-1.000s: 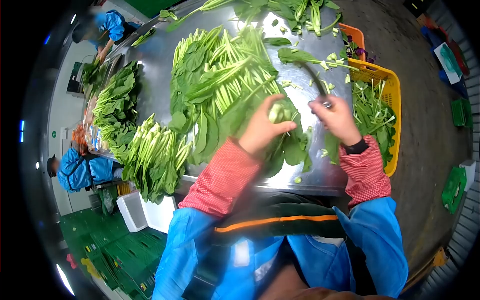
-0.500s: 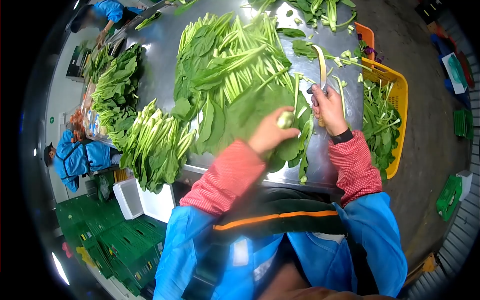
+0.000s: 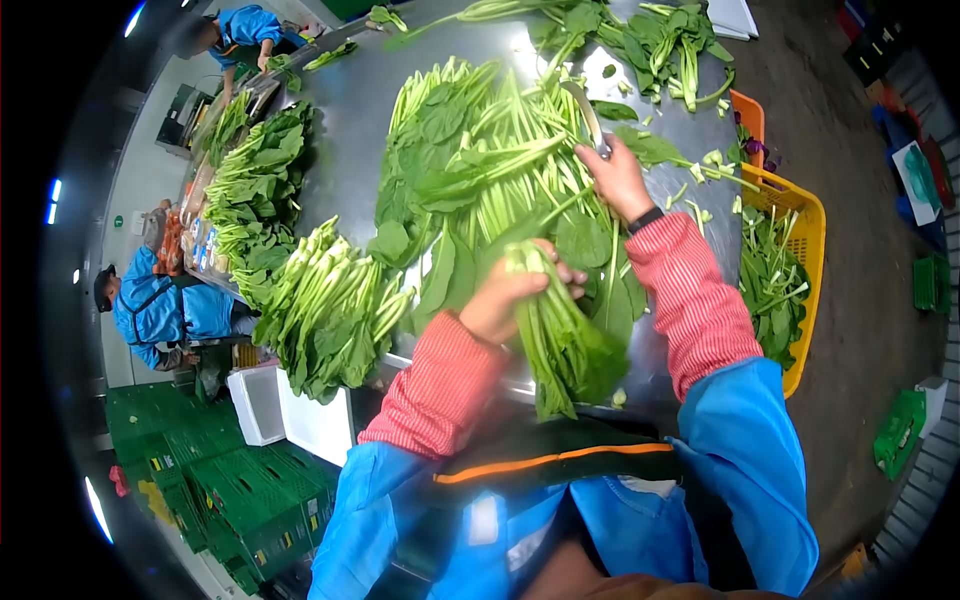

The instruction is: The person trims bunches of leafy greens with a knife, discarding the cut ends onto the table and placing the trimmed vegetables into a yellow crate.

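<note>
I've got the L hand (image 3: pixel 510 295) closed tight round the stem end of a bunch of greens (image 3: pixel 565 345). The leaves hang down over the near edge of the steel table (image 3: pixel 345 130). The R hand (image 3: pixel 615 175) is fisted on a knife (image 3: pixel 583 100), blade pointing up and away. It sits at the right edge of the big loose heap (image 3: pixel 470 160) in the table's centre, well apart from the bunch.

Progress, as I read it: two tidy stacks look finished, w/ stems aligned, one at the front left (image 3: pixel 325 300) and one behind it (image 3: pixel 255 190). Cut stem bits (image 3: pixel 710 165) lie scattered on the steel by the R hand, and the yellow basket (image 3: pixel 812 235) beside the table holds a fair load of trimmings. The centre heap is the largest lot and looks unsorted, plus more loose greens at the far end (image 3: pixel 650 40), so I'd say less than half is through. I can't tell if the held bunch's root end is trimmed, as the fingers cover it.

A co-worker in blue (image 3: pixel 160 310) sits below left, another (image 3: pixel 240 25) at the far end.
</note>
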`<state>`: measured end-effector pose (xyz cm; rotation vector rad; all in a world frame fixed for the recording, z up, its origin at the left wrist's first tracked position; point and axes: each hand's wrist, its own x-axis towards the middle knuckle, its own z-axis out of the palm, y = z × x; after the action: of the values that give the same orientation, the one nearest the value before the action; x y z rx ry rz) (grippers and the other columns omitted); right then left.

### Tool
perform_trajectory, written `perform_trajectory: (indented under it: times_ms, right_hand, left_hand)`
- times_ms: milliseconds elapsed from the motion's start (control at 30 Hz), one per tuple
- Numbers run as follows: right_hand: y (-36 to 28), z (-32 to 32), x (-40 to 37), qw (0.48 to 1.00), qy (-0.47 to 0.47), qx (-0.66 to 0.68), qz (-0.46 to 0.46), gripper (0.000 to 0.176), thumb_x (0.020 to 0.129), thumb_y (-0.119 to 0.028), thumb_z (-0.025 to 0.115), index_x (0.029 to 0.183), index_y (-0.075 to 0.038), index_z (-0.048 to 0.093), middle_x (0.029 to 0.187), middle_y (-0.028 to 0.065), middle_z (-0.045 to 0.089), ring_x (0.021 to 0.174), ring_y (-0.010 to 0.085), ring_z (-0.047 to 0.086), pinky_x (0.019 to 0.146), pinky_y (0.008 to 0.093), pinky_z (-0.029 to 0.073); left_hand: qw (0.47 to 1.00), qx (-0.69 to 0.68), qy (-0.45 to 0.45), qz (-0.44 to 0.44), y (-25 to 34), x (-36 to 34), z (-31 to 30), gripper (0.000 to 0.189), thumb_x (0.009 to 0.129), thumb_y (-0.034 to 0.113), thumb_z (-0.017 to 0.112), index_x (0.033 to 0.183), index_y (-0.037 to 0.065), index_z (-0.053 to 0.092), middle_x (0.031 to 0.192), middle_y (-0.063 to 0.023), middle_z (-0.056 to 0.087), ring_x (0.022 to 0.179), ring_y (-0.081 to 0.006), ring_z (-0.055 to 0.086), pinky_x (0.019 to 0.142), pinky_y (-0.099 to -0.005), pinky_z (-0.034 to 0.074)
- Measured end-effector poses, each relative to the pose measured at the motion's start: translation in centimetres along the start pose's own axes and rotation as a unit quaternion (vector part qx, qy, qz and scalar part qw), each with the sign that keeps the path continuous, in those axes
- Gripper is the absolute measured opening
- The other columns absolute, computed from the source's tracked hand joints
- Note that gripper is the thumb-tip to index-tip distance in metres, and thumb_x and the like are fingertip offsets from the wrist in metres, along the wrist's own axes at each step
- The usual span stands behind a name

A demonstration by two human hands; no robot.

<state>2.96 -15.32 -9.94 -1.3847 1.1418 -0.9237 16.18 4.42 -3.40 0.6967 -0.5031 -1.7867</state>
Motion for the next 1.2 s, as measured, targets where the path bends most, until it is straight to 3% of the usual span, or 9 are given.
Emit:
perform_trajectory:
  times_ms: [33, 167, 367, 633, 667, 767, 933, 1033, 1200]
  right_hand:
    - [0.0, 0.8, 1.8, 0.994, -0.034, 0.041, 0.095, 0.044, 0.085, -0.031, 0.067, 0.109, 0.005, 0.057, 0.078, 0.0098, 0.064, 0.068, 0.0189, 0.060, 0.066, 0.0302, 0.049]
    - [2.7, 4.1, 5.5, 0.999, -0.033, 0.005, 0.040, 0.039, 0.081, -0.028, 0.070, 0.103, 0.002, 0.061, 0.079, 0.0093, 0.066, 0.065, 0.0184, 0.060, 0.064, 0.0315, 0.049]
    - [-1.5, 1.7, -0.2, 0.992, -0.013, -0.055, -0.108, 0.027, 0.080, -0.027, 0.072, 0.082, -0.002, 0.061, 0.063, 0.0053, 0.057, 0.057, 0.0155, 0.053, 0.058, 0.0301, 0.044]
    - [-9.5, -5.6, -7.1, 0.973, -0.082, -0.097, -0.191, 0.026, 0.083, -0.026, 0.069, 0.089, -0.001, 0.063, 0.069, 0.0073, 0.059, 0.061, 0.0147, 0.055, 0.060, 0.0303, 0.045]
    - [-9.5, -5.9, -7.9, 0.977, -0.100, -0.054, -0.181, 0.021, 0.086, -0.019, 0.070, 0.084, -0.001, 0.060, 0.069, -0.0024, 0.054, 0.065, 0.0059, 0.048, 0.058, 0.0235, 0.040]
    - [-8.0, -7.3, -9.4, 0.986, -0.079, -0.056, -0.139, 0.022, 0.088, -0.021, 0.068, 0.085, 0.000, 0.060, 0.069, -0.0022, 0.055, 0.065, 0.0062, 0.048, 0.058, 0.0246, 0.040]
    - [-7.4, -10.3, -13.5, 0.893, 0.014, -0.297, -0.339, 0.012, 0.080, -0.015, 0.068, 0.080, -0.007, 0.058, 0.075, 0.0079, 0.060, 0.063, 0.0286, 0.060, 0.054, 0.0365, 0.047]
    - [-4.6, -11.6, -14.1, 0.853, 0.006, -0.396, -0.340, 0.011, 0.078, -0.014, 0.068, 0.080, -0.008, 0.058, 0.074, 0.0081, 0.059, 0.062, 0.0283, 0.061, 0.054, 0.0372, 0.048]
    - [0.6, -13.9, -13.9, 0.937, 0.056, -0.325, -0.115, 0.014, 0.087, -0.014, 0.065, 0.094, -0.002, 0.065, 0.083, 0.0137, 0.066, 0.068, 0.0241, 0.064, 0.062, 0.0322, 0.049]
  left_hand:
    - [1.000, 0.010, -0.005, 0.002, 0.5, -0.3, -0.1, 0.037, 0.080, 0.014, 0.070, 0.109, 0.005, 0.048, 0.094, -0.0101, 0.061, 0.100, -0.0290, 0.062, 0.092, -0.0468, 0.050]
    - [0.994, 0.097, 0.029, 0.034, 1.9, -1.6, -1.9, 0.039, 0.079, 0.028, 0.073, 0.104, 0.009, 0.051, 0.088, -0.0070, 0.057, 0.093, -0.0272, 0.062, 0.083, -0.0418, 0.051]
    - [0.899, 0.373, 0.210, 0.092, 5.8, -2.3, -1.8, 0.029, 0.080, 0.008, 0.071, 0.106, 0.002, 0.061, 0.092, -0.0049, 0.066, 0.086, -0.0132, 0.063, 0.079, -0.0270, 0.050]
    - [0.775, 0.601, 0.080, 0.176, 4.9, 1.7, 4.7, 0.064, 0.077, 0.008, 0.071, 0.136, 0.003, 0.047, 0.120, -0.0079, 0.060, 0.106, -0.0143, 0.056, 0.093, -0.0265, 0.044]
    - [0.789, 0.596, 0.064, 0.139, 4.1, 2.3, 5.2, 0.064, 0.077, 0.010, 0.072, 0.135, 0.003, 0.047, 0.119, -0.0079, 0.060, 0.106, -0.0141, 0.056, 0.093, -0.0263, 0.044]
    - [0.864, 0.500, 0.059, 0.020, 2.0, 3.3, 5.6, 0.058, 0.079, 0.009, 0.071, 0.131, 0.000, 0.048, 0.107, -0.0083, 0.062, 0.091, -0.0138, 0.060, 0.081, -0.0274, 0.050]
    - [0.937, 0.336, 0.037, -0.087, 0.9, 3.3, 6.8, 0.048, 0.081, 0.003, 0.067, 0.126, -0.002, 0.049, 0.092, -0.0067, 0.063, 0.070, -0.0135, 0.062, 0.065, -0.0271, 0.052]
    - [0.941, 0.314, 0.027, -0.120, 0.6, 3.0, 7.4, 0.047, 0.081, 0.002, 0.066, 0.125, -0.003, 0.049, 0.091, -0.0075, 0.063, 0.071, -0.0147, 0.062, 0.063, -0.0275, 0.051]
    - [0.950, 0.286, 0.032, -0.125, -0.1, 2.9, 7.2, 0.046, 0.082, 0.005, 0.066, 0.125, -0.003, 0.049, 0.096, -0.0083, 0.063, 0.073, -0.0156, 0.062, 0.065, -0.0275, 0.051]
